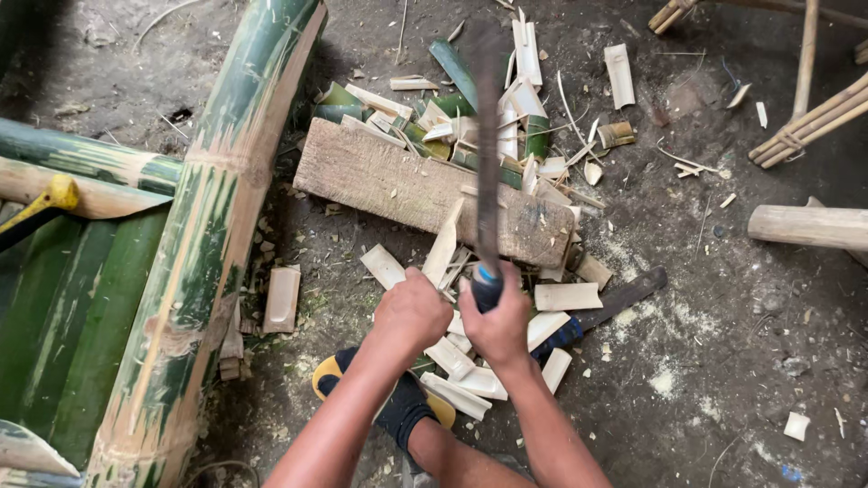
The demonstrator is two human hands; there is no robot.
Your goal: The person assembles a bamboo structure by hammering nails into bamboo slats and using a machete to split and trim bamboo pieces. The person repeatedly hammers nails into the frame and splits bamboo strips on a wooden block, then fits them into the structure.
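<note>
Gripping a long dark blade (488,154) raised lengthwise above the wooden block (398,185), the right hand (500,323) closes on its handle while the left hand (411,312), apparently fisted, steadies a pale bamboo strip (445,242) leaning on the block's near edge.

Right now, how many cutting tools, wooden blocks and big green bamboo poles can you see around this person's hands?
Cutting tools: 2, the long blade in the right hand and a knife lying on the ground.
Wooden blocks: 1, the chopping block.
Big green bamboo poles: 2, the upright-running pole and another pole crossing behind it.
Total: 5.
</note>
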